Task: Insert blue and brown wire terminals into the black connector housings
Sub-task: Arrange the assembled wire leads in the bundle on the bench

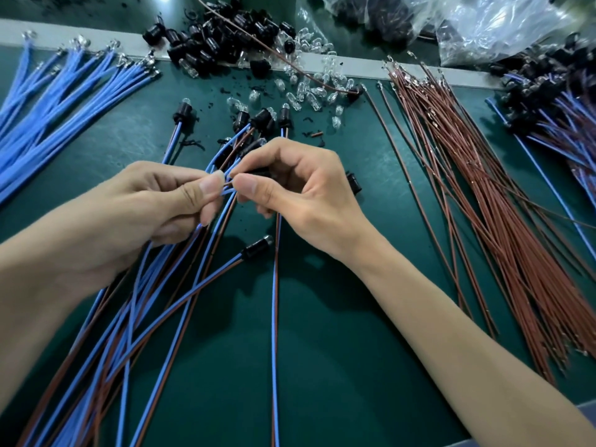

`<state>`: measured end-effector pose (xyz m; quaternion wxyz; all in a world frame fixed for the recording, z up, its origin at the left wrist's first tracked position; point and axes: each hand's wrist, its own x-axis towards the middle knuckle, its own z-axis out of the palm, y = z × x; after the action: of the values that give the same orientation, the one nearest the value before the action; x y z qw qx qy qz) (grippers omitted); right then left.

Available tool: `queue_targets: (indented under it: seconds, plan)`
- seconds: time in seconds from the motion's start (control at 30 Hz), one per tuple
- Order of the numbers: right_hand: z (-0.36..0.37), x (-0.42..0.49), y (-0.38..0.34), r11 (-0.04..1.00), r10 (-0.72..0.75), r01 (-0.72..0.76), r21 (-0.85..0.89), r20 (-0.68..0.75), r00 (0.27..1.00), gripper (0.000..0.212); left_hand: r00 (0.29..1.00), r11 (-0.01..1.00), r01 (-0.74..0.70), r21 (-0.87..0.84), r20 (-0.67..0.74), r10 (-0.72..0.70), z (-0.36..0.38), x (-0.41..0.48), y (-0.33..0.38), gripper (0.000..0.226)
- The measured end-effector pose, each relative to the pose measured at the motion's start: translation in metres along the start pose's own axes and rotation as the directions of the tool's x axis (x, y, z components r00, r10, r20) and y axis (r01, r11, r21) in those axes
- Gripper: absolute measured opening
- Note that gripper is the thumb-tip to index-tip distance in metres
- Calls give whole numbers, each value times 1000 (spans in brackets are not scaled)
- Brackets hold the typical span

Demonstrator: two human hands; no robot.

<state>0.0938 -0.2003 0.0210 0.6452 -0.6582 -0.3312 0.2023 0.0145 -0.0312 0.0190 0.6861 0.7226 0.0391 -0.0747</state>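
Dark green counter (338, 317) with pale grey strip (348, 64) along far edge. Blue wires (58, 101) at far left corner, reddish-brown wires (503, 221) toward right edge. Black housings (222, 43) and clear glass bulbs (309, 91) at far edge.

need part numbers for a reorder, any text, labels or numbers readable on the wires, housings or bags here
None readable: no print shows on the blue wires, brown wires, black housings or the clear plastic bag.
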Motion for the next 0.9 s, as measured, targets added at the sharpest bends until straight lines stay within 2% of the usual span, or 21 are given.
queue_targets:
  seconds: [0.1,0.2,0.33,0.4,0.53,0.6,0.67,0.8,0.9]
  plan:
    - [2,1,-2,997,18,-13,79,-65,998,12,994,999,-42,-6,-99,41,7,2,1,46]
    - [0,2,-6,992,12,1,124,-106,994,11,984,992,-124,21,-123,126,20,2,3,40]
    - [0,2,-10,990,-29,14,-143,-101,994,12,974,984,-145,105,-157,161,20,0,6,40]
    - [1,1,-9,984,-10,-15,-177,-137,990,13,974,979,-146,140,-153,167,18,2,7,41]
    - [-5,4,-7,995,16,-39,-95,-236,972,12,970,963,-112,245,-182,159,16,3,5,41]
    - [-9,7,-6,1000,21,-22,-1,-295,955,13,958,942,-124,311,-211,196,18,-1,5,38]
    - [-11,9,-5,999,29,-23,22,-305,952,12,939,908,-166,385,-221,265,21,-4,5,36]
    - [-7,9,-5,988,-4,-37,-153,-263,965,12,902,835,-197,514,-238,359,20,-14,3,36]
    - [-4,13,-5,970,-48,-34,-240,-329,943,13,895,836,-209,507,-245,372,17,-17,-2,36]
